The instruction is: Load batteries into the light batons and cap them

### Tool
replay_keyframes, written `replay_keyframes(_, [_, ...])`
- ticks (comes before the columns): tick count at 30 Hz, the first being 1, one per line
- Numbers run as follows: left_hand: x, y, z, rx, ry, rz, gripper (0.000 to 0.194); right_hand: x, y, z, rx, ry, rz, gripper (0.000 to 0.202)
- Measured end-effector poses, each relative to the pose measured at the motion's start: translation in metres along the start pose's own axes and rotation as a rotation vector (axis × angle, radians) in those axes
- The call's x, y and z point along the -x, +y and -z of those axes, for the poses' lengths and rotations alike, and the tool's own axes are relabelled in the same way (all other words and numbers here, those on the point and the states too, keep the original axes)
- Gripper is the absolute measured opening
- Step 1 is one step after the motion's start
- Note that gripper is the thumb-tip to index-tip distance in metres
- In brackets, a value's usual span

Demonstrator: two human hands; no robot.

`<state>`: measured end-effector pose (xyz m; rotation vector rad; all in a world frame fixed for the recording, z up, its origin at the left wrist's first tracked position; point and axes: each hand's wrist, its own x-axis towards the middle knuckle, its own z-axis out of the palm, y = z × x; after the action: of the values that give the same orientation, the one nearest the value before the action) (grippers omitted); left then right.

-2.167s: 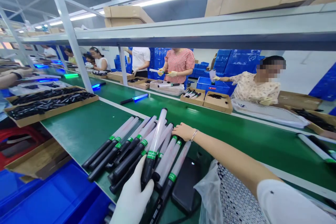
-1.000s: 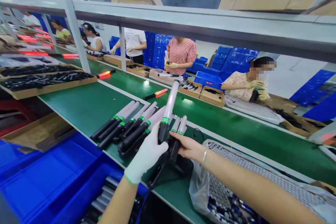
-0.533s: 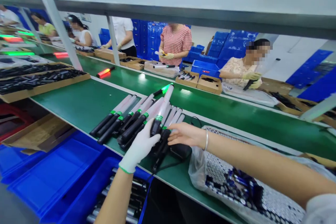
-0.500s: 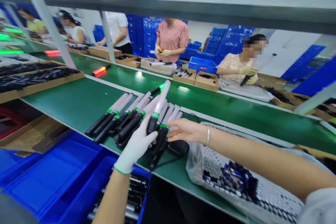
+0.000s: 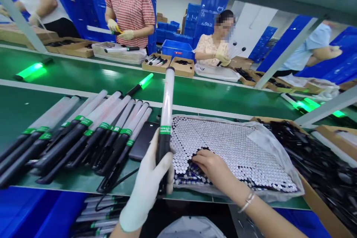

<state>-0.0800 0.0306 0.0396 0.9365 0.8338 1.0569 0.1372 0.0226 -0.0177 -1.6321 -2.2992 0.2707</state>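
My left hand, in a white glove, is wrapped round the black handle of a light stick, which stands nearly upright with its clear tube up and a green band at the middle. Bare and wearing a bracelet, my right hand reaches into a plastic-lined tray of batteries. Its fingers are pressed together at a gap in the rows; what they hold, if anything, is hidden. Several more light sticks lie in a pile on the green bench to the left.
A black device with a cable lies between pile and tray. At the right is a box of black parts. Lit sticks lie on the green belt beyond. Co-workers stand or sit across it. Blue bins are below.
The view has shifted right and closer. My left hand has lifted a light stick off the pile, and my right hand has moved from beside the pile to the battery tray.
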Motion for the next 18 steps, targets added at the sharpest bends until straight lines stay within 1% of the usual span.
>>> replay_keyframes(1, [-0.002, -0.005, -0.01, 0.028, 0.003, 0.03, 0.065, -0.002, -0.001, -0.003, 0.047, 0.004, 0.041, 0.022])
replay_keyframes(3, [-0.006, -0.013, -0.025, 0.097, 0.028, 0.1, 0.057, -0.004, -0.002, -0.001, 0.06, 0.027, 0.088, 0.019])
replay_keyframes(5, [-0.008, -0.021, -0.034, 0.144, 0.068, 0.166, 0.056, 0.0, -0.001, 0.008, -0.054, 0.092, 0.066, 0.015])
replay_keyframes(8, [-0.01, -0.029, -0.042, 0.191, 0.104, 0.202, 0.056, 0.013, 0.001, 0.023, -0.333, 0.256, -0.049, 0.014])
replay_keyframes(10, [-0.01, -0.034, -0.047, 0.206, 0.128, 0.185, 0.056, 0.022, -0.003, 0.031, -0.508, 0.363, -0.091, 0.016])
replay_keyframes(12, [-0.012, -0.038, -0.051, 0.191, 0.164, 0.165, 0.056, 0.029, -0.013, 0.037, -0.599, 0.454, -0.055, 0.016])
replay_keyframes(15, [-0.016, -0.043, -0.054, 0.148, 0.244, 0.022, 0.054, 0.036, -0.035, 0.04, -0.526, 0.524, 0.131, 0.014])
replay_keyframes(17, [-0.019, -0.046, -0.054, 0.105, 0.285, -0.075, 0.053, 0.039, -0.047, 0.039, -0.45, 0.531, 0.251, 0.019])
replay_keyframes(18, [-0.019, -0.047, -0.053, 0.078, 0.294, -0.1, 0.052, 0.04, -0.051, 0.039, -0.424, 0.532, 0.288, 0.021])
